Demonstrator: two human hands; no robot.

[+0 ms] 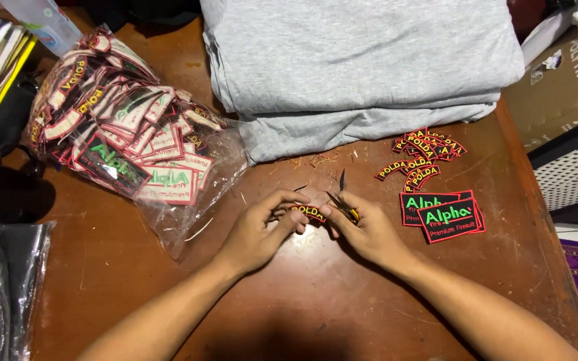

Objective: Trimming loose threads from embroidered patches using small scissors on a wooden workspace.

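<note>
The head view looks down on a brown wooden worktop (135, 281) with both forearms reaching in from the bottom edge. The left hand (262, 230) pinches a small curved embroidered patch (310, 213), black with a red border and yellow lettering, between thumb and forefinger, just above the wood at the centre of the worktop. The right hand (369, 230) meets it from the other side: its fingers are closed around small thread snips (342, 200) with a yellow handle, the dark blades pointing up and away, right at the patch's edge.

To the right, well within reach, lie two sorted groups: a loose heap of curved patches (426, 157) of the same kind, and below it a short stack of rectangular patches (444, 215), black with green lettering and red borders. Judging by their neat edges and separate placing, these look like the pieces already trimmed. Thread scraps (322, 160) scattered just before the folded grey cloth (362, 67) support that reading.

On the left a clear plastic bag (135, 134) bulges with a great many mixed patches, several lying face down. If that is the untouched supply, only a small share seems finished and most of the work remains.
</note>
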